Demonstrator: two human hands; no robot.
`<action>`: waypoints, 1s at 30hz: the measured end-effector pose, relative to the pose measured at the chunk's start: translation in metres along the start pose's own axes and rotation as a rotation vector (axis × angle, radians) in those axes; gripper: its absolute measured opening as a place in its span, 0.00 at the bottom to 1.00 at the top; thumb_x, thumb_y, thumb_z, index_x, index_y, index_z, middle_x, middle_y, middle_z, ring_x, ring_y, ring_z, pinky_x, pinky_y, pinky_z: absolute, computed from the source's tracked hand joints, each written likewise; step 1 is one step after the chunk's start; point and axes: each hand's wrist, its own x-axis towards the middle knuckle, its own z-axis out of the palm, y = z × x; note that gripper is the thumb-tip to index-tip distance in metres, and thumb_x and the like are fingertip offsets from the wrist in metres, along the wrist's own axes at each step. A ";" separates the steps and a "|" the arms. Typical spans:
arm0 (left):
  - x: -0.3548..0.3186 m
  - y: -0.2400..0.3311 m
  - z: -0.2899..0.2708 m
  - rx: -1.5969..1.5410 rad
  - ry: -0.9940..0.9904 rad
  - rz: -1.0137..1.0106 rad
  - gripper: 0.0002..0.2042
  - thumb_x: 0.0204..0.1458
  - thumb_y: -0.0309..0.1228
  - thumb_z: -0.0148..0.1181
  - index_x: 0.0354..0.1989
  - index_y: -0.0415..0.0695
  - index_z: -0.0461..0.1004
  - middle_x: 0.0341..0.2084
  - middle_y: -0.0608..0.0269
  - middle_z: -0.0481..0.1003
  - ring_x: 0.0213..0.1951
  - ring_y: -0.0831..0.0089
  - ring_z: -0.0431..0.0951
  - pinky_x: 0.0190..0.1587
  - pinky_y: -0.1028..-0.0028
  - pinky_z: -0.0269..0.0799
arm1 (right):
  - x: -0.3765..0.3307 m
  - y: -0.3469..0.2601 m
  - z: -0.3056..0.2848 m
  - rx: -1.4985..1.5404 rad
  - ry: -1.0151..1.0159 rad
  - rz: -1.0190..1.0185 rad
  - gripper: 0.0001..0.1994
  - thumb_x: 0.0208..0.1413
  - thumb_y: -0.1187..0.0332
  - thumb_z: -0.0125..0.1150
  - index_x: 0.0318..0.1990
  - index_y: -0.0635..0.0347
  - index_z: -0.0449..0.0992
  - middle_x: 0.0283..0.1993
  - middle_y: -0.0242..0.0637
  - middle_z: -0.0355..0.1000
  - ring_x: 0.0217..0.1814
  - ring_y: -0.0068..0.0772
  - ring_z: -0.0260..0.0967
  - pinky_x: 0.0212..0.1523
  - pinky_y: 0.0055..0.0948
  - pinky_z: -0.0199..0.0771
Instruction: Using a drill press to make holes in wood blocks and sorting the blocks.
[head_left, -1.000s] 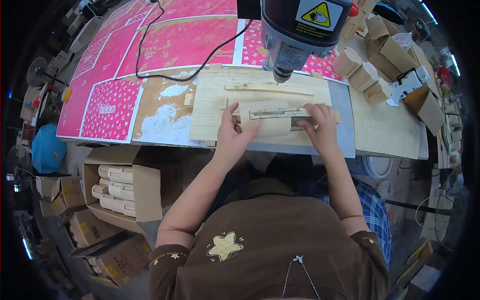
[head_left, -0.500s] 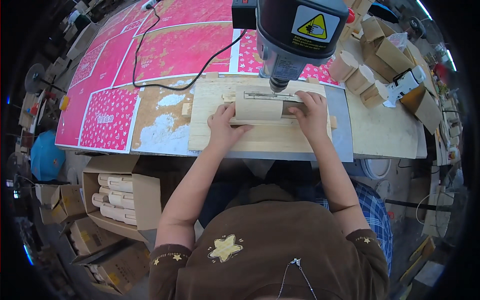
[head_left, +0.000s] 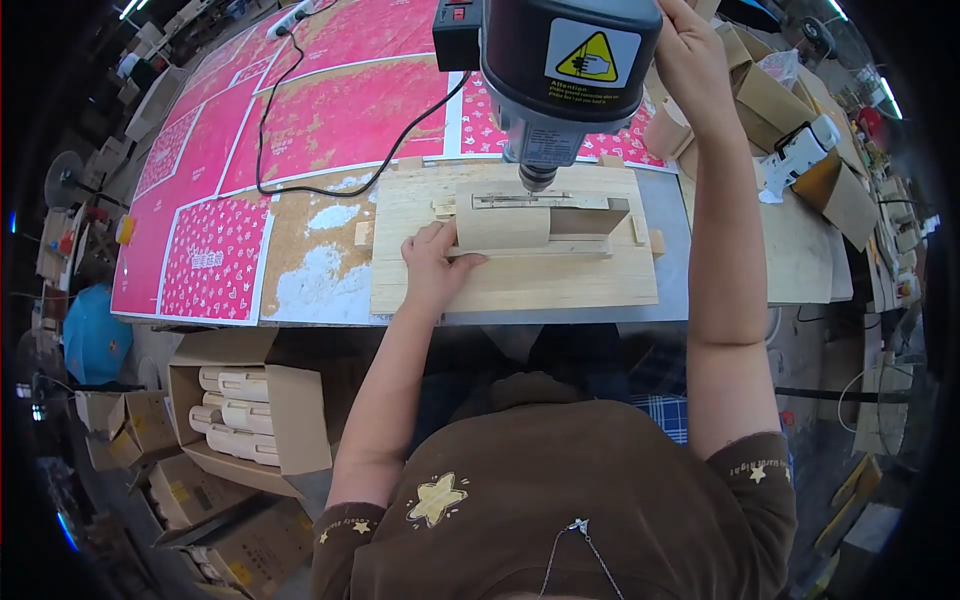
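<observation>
A pale wooden piece (head_left: 503, 228) with a rounded face lies in a wooden jig on a flat board (head_left: 520, 285). My left hand (head_left: 437, 265) grips its left end, thumb along the front edge and fingers curled behind. Along the top of the piece lies a narrow metal strip (head_left: 500, 201), perhaps a hinge. Just above the strip is the chuck (head_left: 537, 179) of a dark bench drill press (head_left: 560, 60). My right hand (head_left: 693, 50) is raised to the right side of the drill head, closed around its handle; the head partly hides the fingers.
Pink printed sheets (head_left: 350, 100) and a black cable (head_left: 262, 150) cover the left of the table, with white dust (head_left: 325, 275) nearby. A rounded wooden block (head_left: 667, 130) and open cartons (head_left: 775, 105) stand at right. Below left, a carton (head_left: 300, 420) holds similar wooden pieces.
My right hand has let go of the right end of the wooden piece and risen to the drill press handle. My left hand stays on the piece. The view has shifted slightly.
</observation>
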 end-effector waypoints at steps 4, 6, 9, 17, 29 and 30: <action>0.001 0.001 0.002 0.003 -0.012 -0.004 0.24 0.32 0.35 0.69 0.43 0.50 0.73 0.25 0.70 0.68 0.36 0.69 0.67 0.47 0.62 0.51 | -0.029 -0.009 -0.025 -0.307 -0.039 -0.148 0.09 0.58 0.67 0.50 0.38 0.65 0.72 0.29 0.33 0.68 0.31 0.19 0.63 0.31 0.19 0.63; -0.001 -0.001 0.000 0.002 -0.008 -0.001 0.24 0.32 0.35 0.68 0.43 0.50 0.73 0.25 0.70 0.68 0.36 0.69 0.67 0.47 0.62 0.51 | -0.057 -0.028 -0.029 -0.448 -0.057 -0.103 0.06 0.54 0.71 0.54 0.32 0.63 0.73 0.22 0.39 0.68 0.25 0.28 0.68 0.27 0.24 0.65; -0.003 -0.001 -0.001 -0.003 -0.004 -0.010 0.24 0.32 0.35 0.68 0.43 0.50 0.73 0.25 0.70 0.68 0.36 0.69 0.67 0.46 0.63 0.51 | -0.109 -0.028 -0.020 -0.327 -0.015 -0.097 0.06 0.53 0.73 0.53 0.28 0.64 0.75 0.16 0.38 0.61 0.17 0.32 0.62 0.20 0.26 0.58; 0.001 0.005 -0.001 0.008 -0.006 -0.017 0.21 0.32 0.34 0.68 0.40 0.49 0.74 0.27 0.70 0.70 0.36 0.69 0.68 0.45 0.66 0.52 | -0.173 0.042 0.015 -0.274 0.008 -0.163 0.05 0.49 0.77 0.54 0.33 0.66 0.74 0.19 0.37 0.62 0.19 0.34 0.59 0.21 0.31 0.56; 0.003 0.015 0.015 0.053 -0.008 0.021 0.25 0.33 0.36 0.68 0.45 0.50 0.72 0.27 0.69 0.70 0.37 0.69 0.68 0.46 0.63 0.50 | -0.022 -0.005 -0.009 -0.317 0.102 -0.052 0.11 0.56 0.67 0.51 0.28 0.68 0.70 0.20 0.30 0.61 0.23 0.17 0.54 0.24 0.20 0.55; 0.005 0.022 0.024 0.061 0.013 0.041 0.26 0.33 0.37 0.67 0.46 0.51 0.71 0.27 0.69 0.70 0.36 0.69 0.68 0.46 0.63 0.50 | -0.003 0.005 -0.009 -0.313 0.080 0.069 0.12 0.57 0.66 0.51 0.28 0.68 0.70 0.20 0.29 0.61 0.23 0.16 0.53 0.24 0.19 0.54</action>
